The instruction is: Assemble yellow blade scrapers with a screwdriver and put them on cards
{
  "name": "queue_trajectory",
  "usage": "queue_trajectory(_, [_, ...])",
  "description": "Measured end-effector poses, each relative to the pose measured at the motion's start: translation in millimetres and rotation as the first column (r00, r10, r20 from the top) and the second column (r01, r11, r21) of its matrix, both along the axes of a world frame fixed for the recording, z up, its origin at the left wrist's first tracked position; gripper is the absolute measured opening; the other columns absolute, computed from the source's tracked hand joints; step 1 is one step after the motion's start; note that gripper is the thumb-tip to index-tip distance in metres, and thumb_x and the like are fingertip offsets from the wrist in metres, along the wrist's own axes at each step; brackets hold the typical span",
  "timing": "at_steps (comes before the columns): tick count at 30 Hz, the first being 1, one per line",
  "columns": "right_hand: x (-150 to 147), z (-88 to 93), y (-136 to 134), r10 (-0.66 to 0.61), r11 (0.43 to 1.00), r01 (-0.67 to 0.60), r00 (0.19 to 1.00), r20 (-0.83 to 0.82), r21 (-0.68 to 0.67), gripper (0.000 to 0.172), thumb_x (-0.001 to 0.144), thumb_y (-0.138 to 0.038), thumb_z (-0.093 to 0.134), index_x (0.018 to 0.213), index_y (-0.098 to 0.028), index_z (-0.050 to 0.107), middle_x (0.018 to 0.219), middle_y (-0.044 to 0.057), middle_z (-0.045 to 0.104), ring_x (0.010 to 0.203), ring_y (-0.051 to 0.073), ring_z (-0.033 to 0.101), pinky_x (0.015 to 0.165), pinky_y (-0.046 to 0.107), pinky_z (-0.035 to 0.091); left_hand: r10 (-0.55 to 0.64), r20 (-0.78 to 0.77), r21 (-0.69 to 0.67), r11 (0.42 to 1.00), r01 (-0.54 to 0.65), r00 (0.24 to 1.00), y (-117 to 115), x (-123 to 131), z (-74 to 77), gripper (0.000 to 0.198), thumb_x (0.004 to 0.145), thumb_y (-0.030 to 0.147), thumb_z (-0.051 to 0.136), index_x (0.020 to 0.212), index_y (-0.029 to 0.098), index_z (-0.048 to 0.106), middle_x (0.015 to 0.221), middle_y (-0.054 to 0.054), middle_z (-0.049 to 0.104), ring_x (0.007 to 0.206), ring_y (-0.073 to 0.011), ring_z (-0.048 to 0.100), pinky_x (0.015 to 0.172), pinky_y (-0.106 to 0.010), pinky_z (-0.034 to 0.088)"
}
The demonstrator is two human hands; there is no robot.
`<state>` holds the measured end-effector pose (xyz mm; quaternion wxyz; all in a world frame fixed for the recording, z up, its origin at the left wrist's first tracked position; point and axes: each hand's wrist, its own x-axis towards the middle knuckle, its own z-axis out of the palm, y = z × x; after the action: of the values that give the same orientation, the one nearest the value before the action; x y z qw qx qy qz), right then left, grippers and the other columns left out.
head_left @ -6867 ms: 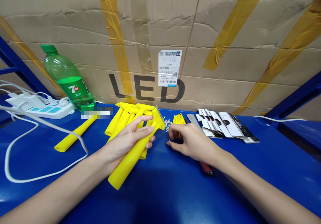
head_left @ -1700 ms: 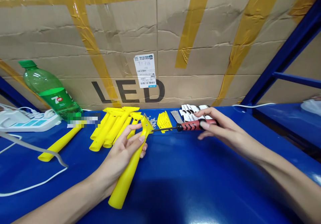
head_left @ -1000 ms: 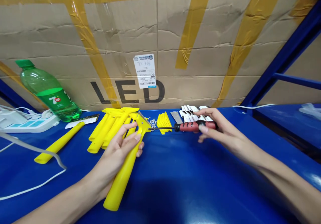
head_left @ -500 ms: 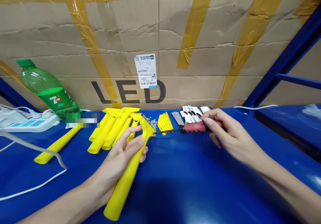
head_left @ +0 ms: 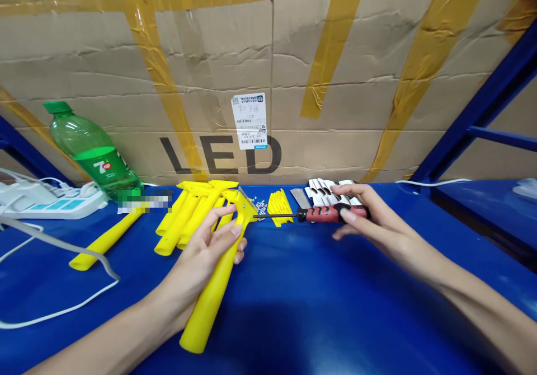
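Note:
My left hand [head_left: 205, 249] is closed around a yellow scraper [head_left: 212, 296], its handle slanting down toward me and its head up. The red and black screwdriver [head_left: 321, 214] lies nearly level in my right hand [head_left: 384, 224], thumb on the handle and the other fingers loosely spread. Its shaft reaches left, and the tip meets the side of the scraper's head; the exact contact is too small to see. Beyond the head lie small silver screws [head_left: 260, 211] and a row of yellow plastic pieces [head_left: 279, 207]. A metal blade [head_left: 300, 198] rests beside white-wrapped blades [head_left: 322, 189].
Several yellow scrapers [head_left: 168, 244] are piled left of my hand, and another yellow handle [head_left: 103, 243] lies farther left near a cable [head_left: 73, 308]. A green bottle [head_left: 100, 159] leans by a power strip [head_left: 69, 207]. A large cardboard box [head_left: 335, 145] stands behind the blue tabletop [head_left: 310, 308].
My right hand's fingers have loosened and opened out around the screwdriver handle. The scraper has stayed in my left hand. The whole view has shifted slightly.

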<state>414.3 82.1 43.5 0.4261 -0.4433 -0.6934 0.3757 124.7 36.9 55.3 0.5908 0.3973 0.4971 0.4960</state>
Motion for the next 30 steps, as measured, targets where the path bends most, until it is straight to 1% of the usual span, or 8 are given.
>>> queue_trajectory(2, [0.7,2.0,-0.7,0.053,0.998,-0.053,0.998,-0.018,0.032,0.036,0.093,-0.052,0.063,0.117,-0.027,0.054,0.1,0.003,0.067,0.072,0.015,0.068,0.069,0.03,0.058,-0.011,0.001,-0.01,1.0,0.011,1.0,-0.2,-0.4,-1.3,0.052,0.083,0.037,0.077,0.127,0.027,0.051,0.069,0.003,0.063,0.061,-0.0102,0.054,0.064,-0.022,0.043])
queue_trajectory(6, [2.7,4.4,-1.6,-0.104,0.995,0.104,0.99,0.09,0.007,0.039,0.1,-0.06,0.043,0.1,-0.024,0.055,0.059,-0.005,0.054,0.039,0.01,0.047,0.039,0.023,0.04,-0.046,0.007,0.004,0.999,0.046,0.999,-1.1,-0.3,-2.8,0.048,0.084,0.037,0.076,0.124,0.027,0.052,0.068,0.003,0.062,0.061,-0.0104,0.053,0.064,-0.022,0.042])
queue_trajectory(11, [3.9,5.1,-1.3,0.09,0.996,-0.091,0.996,0.006,0.011,0.037,0.093,-0.051,0.065,0.117,-0.027,0.051,0.097,0.003,0.068,0.073,0.017,0.07,0.072,0.033,0.059,-0.019,0.001,0.029,0.999,0.019,1.0,0.8,0.2,-3.0,0.05,0.084,0.035,0.076,0.126,0.027,0.051,0.068,0.003,0.061,0.062,-0.0104,0.053,0.064,-0.022,0.042])
queue_trajectory(16, [1.6,4.4,-0.8,-0.095,0.995,0.095,0.995,0.015,-0.005,0.037,0.1,-0.06,0.046,0.098,-0.023,0.052,0.057,-0.006,0.053,0.037,0.009,0.046,0.037,0.021,0.037,-0.052,0.027,0.0,0.999,0.052,0.998,-1.0,3.2,-2.3,0.049,0.084,0.035,0.076,0.126,0.028,0.052,0.067,0.003,0.061,0.061,-0.0104,0.052,0.063,-0.022,0.041])
queue_trajectory(22, [5.5,8.8,-0.2,0.066,0.998,-0.065,0.995,-0.075,0.01,0.044,0.088,-0.049,0.072,0.119,-0.027,0.052,0.106,0.003,0.066,0.075,0.015,0.07,0.072,0.031,0.06,-0.036,0.025,-0.009,0.999,0.036,0.999,-2.4,3.2,0.0,0.048,0.086,0.034,0.075,0.128,0.028,0.052,0.067,0.003,0.062,0.061,-0.0106,0.053,0.065,-0.023,0.041])
queue_trajectory(26, [3.9,10.3,0.3,-0.091,0.995,0.091,0.996,-0.013,0.026,0.035,0.096,-0.057,0.055,0.101,-0.022,0.056,0.062,-0.004,0.057,0.041,0.009,0.051,0.043,0.023,0.045,-0.072,0.029,-0.012,0.997,0.072,0.997,-2.5,4.2,-2.6,0.048,0.085,0.034,0.076,0.125,0.027,0.051,0.066,0.003,0.061,0.059,-0.0112,0.052,0.064,-0.024,0.04])
queue_trajectory(28, [3.4,12.3,-0.6,-0.132,0.991,0.132,0.991,0.021,0.013,0.041,0.098,-0.061,0.048,0.099,-0.022,0.059,0.065,-0.002,0.06,0.041,0.009,0.051,0.041,0.023,0.043,-0.087,0.03,-0.008,0.996,0.088,0.996,-2.1,4.7,-4.1,0.048,0.083,0.035,0.077,0.123,0.027,0.051,0.067,0.003,0.061,0.06,-0.0114,0.053,0.064,-0.024,0.04])
queue_trajectory(30, [3.9,14.9,-1.8,-0.057,0.998,0.057,0.998,0.01,0.013,0.04,0.094,-0.06,0.057,0.108,-0.023,0.062,0.09,0.005,0.069,0.059,0.014,0.065,0.054,0.027,0.054,-0.077,0.03,-0.014,0.997,0.077,0.997,-1.4,4.8,-5.0,0.048,0.083,0.035,0.077,0.122,0.028,0.051,0.067,0.003,0.06,0.061,-0.0112,0.053,0.064,-0.023,0.04])
